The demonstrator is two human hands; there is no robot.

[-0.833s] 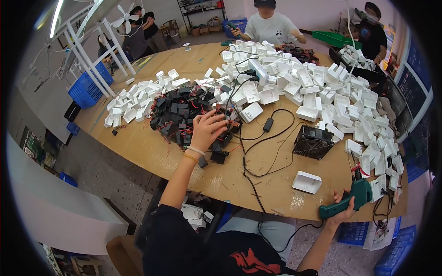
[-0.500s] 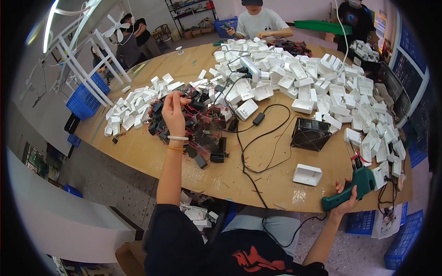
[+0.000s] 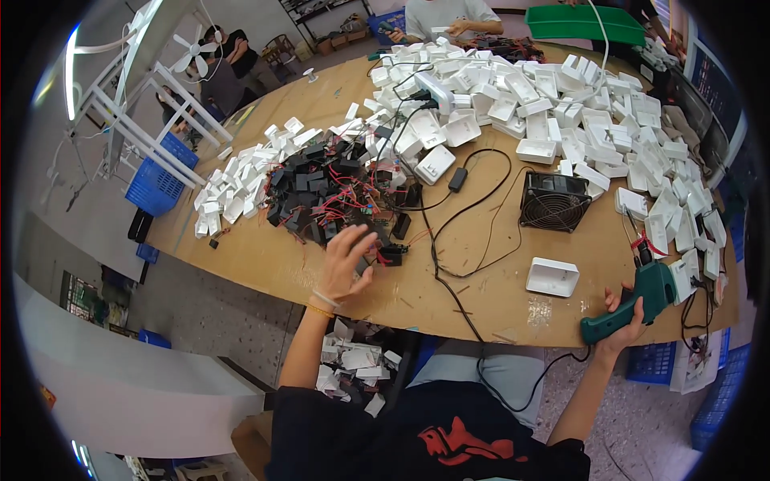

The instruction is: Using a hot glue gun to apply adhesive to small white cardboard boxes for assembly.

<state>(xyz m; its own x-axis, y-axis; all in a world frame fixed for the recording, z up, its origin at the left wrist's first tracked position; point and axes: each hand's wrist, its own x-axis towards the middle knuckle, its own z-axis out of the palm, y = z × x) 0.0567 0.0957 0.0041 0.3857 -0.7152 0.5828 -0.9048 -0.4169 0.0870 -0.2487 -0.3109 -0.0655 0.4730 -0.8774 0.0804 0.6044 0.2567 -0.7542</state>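
Note:
My left hand [image 3: 343, 264] is open, fingers spread, at the near edge of a heap of black box-shaped parts with red wires [image 3: 309, 192]. Nothing shows in its grasp. At the right side of the table, my right hand [image 3: 624, 319] is wrapped around the handle of a green soldering gun [image 3: 654, 295], whose thin tip points away from me. A single white plastic case [image 3: 553, 277], open side up, lies to the left of the gun. Behind it stands a black square fan [image 3: 553, 202].
White plastic cases [image 3: 589, 128] are heaped across the back and right. A black cord [image 3: 437, 264] loops over the table's middle, with a white power strip [image 3: 434, 92] among the cases. Across the table, a person in a white shirt [image 3: 449, 18] handles a white case. A green tray [image 3: 585, 26] is at the far right.
My left hand has come back toward me from above the black parts, and its fingers have spread. My right hand keeps hold of the soldering gun. The whole view has shifted slightly.

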